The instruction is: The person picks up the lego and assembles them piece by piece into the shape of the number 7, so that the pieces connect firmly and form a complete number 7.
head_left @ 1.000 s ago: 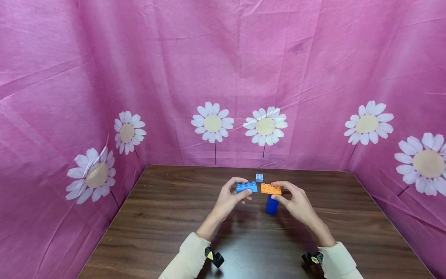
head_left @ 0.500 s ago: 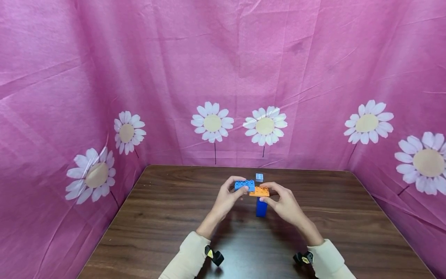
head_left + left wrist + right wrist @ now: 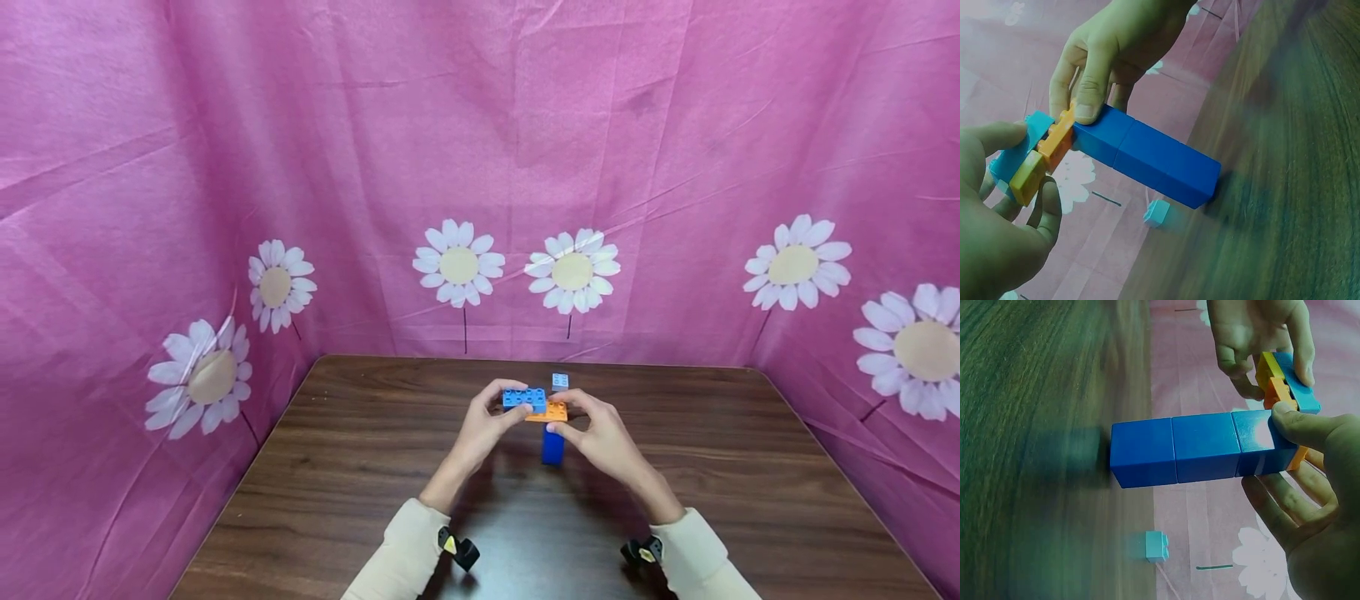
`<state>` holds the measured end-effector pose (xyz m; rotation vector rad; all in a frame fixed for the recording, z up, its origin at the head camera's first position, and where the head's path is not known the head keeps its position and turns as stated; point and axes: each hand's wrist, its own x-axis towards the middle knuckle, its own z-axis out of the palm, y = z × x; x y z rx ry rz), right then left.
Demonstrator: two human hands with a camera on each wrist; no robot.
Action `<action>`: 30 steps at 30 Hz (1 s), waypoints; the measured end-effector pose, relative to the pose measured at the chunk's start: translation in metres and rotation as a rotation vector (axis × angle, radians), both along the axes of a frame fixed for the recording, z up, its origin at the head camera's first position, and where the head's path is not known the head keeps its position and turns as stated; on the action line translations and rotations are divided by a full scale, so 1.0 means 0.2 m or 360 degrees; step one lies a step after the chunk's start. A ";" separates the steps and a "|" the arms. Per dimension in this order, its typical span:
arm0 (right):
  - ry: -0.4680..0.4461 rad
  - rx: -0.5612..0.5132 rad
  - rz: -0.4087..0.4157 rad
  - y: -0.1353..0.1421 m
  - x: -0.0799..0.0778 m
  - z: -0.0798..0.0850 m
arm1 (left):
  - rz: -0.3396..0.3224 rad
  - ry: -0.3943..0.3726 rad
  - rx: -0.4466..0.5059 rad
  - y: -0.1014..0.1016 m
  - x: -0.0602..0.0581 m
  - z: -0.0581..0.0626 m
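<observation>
My left hand pinches a light blue brick between thumb and fingers. Under that brick's outer end sits a yellow brick, best seen in the wrist views. My right hand grips the top of an upright tower of dark blue bricks, with an orange brick across its top. The light blue brick lies over the studs of the orange one, and the yellow brick is right beside the orange brick's end. In the right wrist view, the right thumb presses near the tower's upper end.
A small pale blue brick stands near the far edge of the dark wooden table, behind the hands. A pink cloth printed with daisies hangs around the back and sides.
My right hand has moved left with the tower and orange brick, bringing the orange brick under the light blue one. My left hand has shifted only slightly left.
</observation>
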<state>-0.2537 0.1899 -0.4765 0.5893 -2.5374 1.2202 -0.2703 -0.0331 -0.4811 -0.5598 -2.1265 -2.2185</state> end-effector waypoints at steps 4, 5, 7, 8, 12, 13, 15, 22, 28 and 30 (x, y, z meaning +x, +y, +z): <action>-0.0026 0.0006 0.0011 -0.01 0.00 -0.01 | -0.0015 -0.0020 -0.0028 -0.01 0.00 0.01; -0.0025 0.0008 0.0011 -0.01 -0.01 -0.01 | -0.0019 -0.0033 -0.0031 -0.01 0.00 0.01; -0.0017 0.0007 0.0015 -0.01 -0.01 -0.02 | -0.0010 -0.0069 -0.0047 -0.01 0.00 0.01; -0.0013 0.0006 0.0017 -0.01 -0.01 -0.02 | 0.0000 -0.0084 -0.0053 -0.01 0.00 0.01; 0.0008 0.0005 0.0025 -0.02 -0.02 -0.02 | 0.0041 -0.0151 -0.0068 0.01 -0.01 0.02; 0.0013 0.0011 0.0024 -0.02 -0.02 -0.02 | 0.0053 -0.0159 -0.0072 0.01 -0.01 0.03; 0.0020 0.0016 0.0021 -0.02 -0.02 -0.03 | 0.0067 -0.0182 -0.0080 0.02 -0.01 0.04; 0.0074 -0.0027 0.0003 -0.02 -0.02 -0.03 | -0.0044 -0.0335 -0.0105 0.05 -0.03 0.08; 0.0122 -0.0064 0.0012 -0.01 -0.03 -0.04 | -0.0180 -0.0535 -0.0051 0.06 -0.05 0.09; 0.0128 -0.0060 0.0010 -0.01 -0.03 -0.05 | -0.0188 -0.0566 -0.0030 0.05 -0.05 0.09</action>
